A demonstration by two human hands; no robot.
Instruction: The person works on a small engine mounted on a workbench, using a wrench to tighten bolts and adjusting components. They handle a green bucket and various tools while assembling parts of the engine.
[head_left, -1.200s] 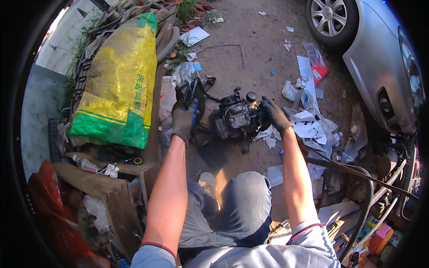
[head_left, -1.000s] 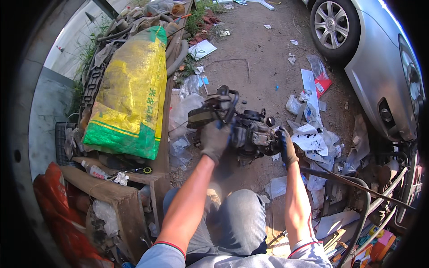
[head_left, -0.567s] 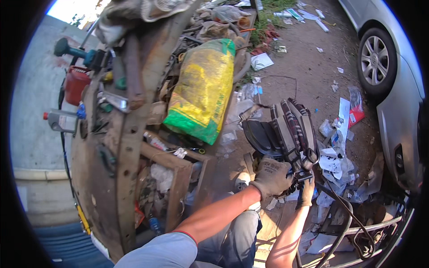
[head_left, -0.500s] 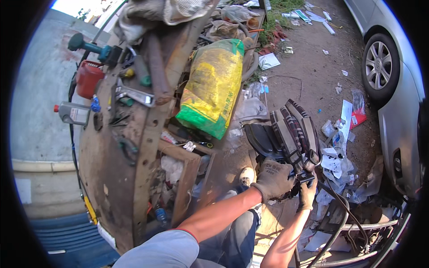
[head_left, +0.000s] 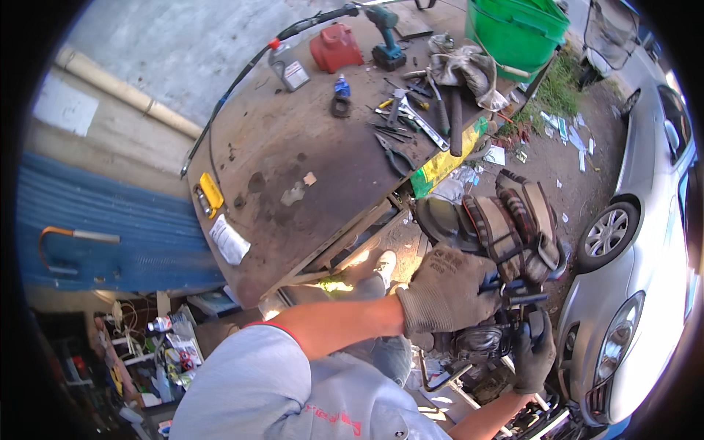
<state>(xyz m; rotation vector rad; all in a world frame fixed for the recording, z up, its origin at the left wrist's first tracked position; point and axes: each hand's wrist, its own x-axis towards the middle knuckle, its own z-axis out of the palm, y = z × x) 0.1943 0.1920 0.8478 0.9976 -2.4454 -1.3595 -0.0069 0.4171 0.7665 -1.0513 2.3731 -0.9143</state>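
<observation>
My left hand, in a grey-brown glove, is closed on the black frame of a backpack engine unit, just below its padded plaid straps and dark curved back pad. Close to it on the right, my right hand, in a dark glove, is closed on a black part of the same unit beneath the straps. The unit is raised in front of my legs, beside the workbench's edge; much of the engine is hidden behind my left hand and arm.
A metal workbench holds pliers, wrenches, a teal drill, a red can and a grey jug. A green bucket is at its far end. A silver car stands at the right; clutter lies at lower left.
The engine unit has turned and risen, bringing the straps uppermost. Both hands have moved right with it. The view has swung left, showing more of the workbench.
</observation>
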